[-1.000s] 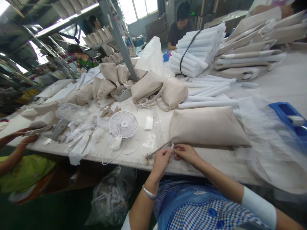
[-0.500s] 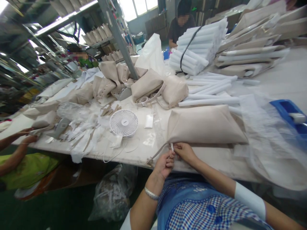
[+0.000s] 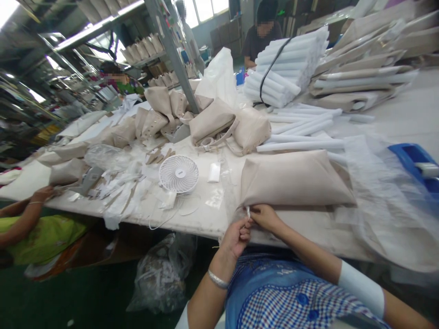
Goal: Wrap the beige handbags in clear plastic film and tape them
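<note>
A beige stuffed bag (image 3: pixel 295 180) lies flat on the white table (image 3: pixel 195 214) in front of me. My left hand (image 3: pixel 236 237) and my right hand (image 3: pixel 265 217) meet at its near left corner, both pinched shut on a small white strip (image 3: pixel 247 211) at the bag's edge. My left hand sits just past the table's edge, fingers curled. A silver bracelet circles my left wrist.
A small white fan (image 3: pixel 179 174) stands left of the bag, with paper scraps and plastic film around it. More beige bags (image 3: pixel 219 125) and white rolls (image 3: pixel 284 68) lie behind. A blue tray (image 3: pixel 414 162) is at right. A co-worker's hand (image 3: pixel 43 194) rests at far left.
My left hand has drawn back toward me and down off the table edge, still pinching the strip. The loose strap end by the edge is no longer seen. The right hand stays put.
</note>
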Tool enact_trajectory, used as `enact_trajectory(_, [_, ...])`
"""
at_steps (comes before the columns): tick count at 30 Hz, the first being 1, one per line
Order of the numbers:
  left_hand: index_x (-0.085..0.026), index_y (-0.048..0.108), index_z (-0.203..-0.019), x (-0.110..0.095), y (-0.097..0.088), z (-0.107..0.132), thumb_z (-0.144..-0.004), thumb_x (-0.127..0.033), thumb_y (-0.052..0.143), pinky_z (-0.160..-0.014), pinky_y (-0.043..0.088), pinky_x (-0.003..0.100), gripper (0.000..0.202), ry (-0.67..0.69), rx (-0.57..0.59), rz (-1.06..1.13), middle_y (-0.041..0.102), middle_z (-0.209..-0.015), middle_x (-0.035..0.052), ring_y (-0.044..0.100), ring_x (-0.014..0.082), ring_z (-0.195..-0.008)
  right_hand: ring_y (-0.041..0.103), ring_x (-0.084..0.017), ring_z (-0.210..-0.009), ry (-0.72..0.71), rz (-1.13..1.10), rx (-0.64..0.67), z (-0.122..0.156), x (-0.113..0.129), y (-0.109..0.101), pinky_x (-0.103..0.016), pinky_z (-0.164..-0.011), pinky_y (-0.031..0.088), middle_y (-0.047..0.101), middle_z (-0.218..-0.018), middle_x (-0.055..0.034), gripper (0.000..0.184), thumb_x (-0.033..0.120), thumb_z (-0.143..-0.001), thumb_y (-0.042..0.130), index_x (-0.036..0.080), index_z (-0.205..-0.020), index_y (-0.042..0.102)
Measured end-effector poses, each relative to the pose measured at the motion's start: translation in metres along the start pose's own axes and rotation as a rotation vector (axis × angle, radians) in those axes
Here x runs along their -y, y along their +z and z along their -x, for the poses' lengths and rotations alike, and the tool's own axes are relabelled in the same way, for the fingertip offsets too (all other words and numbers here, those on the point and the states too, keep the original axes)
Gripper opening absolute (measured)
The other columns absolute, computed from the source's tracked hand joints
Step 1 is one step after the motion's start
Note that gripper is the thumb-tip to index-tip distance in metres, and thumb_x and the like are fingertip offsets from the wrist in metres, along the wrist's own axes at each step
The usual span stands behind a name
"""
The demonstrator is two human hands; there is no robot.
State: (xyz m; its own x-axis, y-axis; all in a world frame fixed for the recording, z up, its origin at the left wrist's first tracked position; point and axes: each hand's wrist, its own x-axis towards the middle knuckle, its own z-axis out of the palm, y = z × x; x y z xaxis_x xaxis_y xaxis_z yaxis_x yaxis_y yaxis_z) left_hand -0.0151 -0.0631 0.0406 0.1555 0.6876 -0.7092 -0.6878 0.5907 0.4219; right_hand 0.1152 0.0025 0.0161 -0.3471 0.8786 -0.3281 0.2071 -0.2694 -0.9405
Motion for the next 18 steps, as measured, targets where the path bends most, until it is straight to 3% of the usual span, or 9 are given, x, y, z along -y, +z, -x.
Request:
enact_trajectory(3, [-0.010,0.064,-0.080,0.005,-0.004,-0.002,-0.072,-0.030,0.084,-0.036,0.020,0.009,0.029,0.081,-0.026,-0.048,0.048,-0.063,-0.0052,0.029,-0.0027,-0.043,0.045,-0.011,-0.049,0.054,-0.103,0.063,0.011,0.002,-0.004,-0.021,-0.044,0.029,0.060,-0.058,-0.0006,0.019,0.036,-0.072,0.066,0.017,-0.068,0.065])
enact_trajectory(7, [-0.011,0.064,-0.082,0.009,-0.006,-0.004,-0.065,-0.037,0.087,-0.038,0.018,0.010,0.039,0.140,-0.053,-0.105,0.047,-0.063,-0.0064,0.028,-0.0026,-0.043,0.022,-0.006,-0.043,0.241,-0.493,0.188,0.020,0.006,-0.004,-0.020,-0.039,0.013,0.044,-0.053,0.0060,0.020,0.035,-0.073,0.069,0.017,-0.073,0.061])
enact_trajectory(9, [-0.012,0.063,-0.082,0.010,-0.005,-0.003,-0.063,-0.039,0.087,-0.038,0.017,0.011,0.041,0.153,-0.056,-0.133,0.046,-0.063,-0.0067,0.026,-0.0026,-0.044,0.016,-0.006,-0.043,0.305,-0.648,0.214,0.018,0.009,-0.003,-0.020,-0.038,0.010,0.044,-0.055,0.0050,0.019,0.035,-0.076,0.066,0.017,-0.072,0.061])
enact_trajectory(14, [-0.012,0.064,-0.080,0.013,-0.003,-0.003,-0.065,-0.047,0.084,-0.040,0.018,0.015,0.043,0.244,-0.095,-0.244,0.045,-0.063,-0.0058,0.026,-0.0005,-0.044,0.029,-0.007,-0.044,0.313,-0.722,0.207,0.016,0.010,-0.001,-0.020,-0.037,0.020,0.061,-0.070,-0.0026,0.022,0.036,-0.082,0.060,0.016,-0.075,0.064])
enact_trajectory(18, [-0.013,0.066,-0.076,0.017,-0.007,-0.004,-0.072,-0.052,0.078,-0.041,0.019,0.020,0.041,0.374,-0.181,-0.362,0.046,-0.059,-0.0051,0.032,0.0037,-0.044,0.051,-0.011,-0.056,0.249,-0.539,0.168,0.023,0.006,-0.003,-0.020,-0.043,0.035,0.070,-0.088,-0.0085,0.035,0.051,-0.085,0.064,0.016,-0.088,0.068])
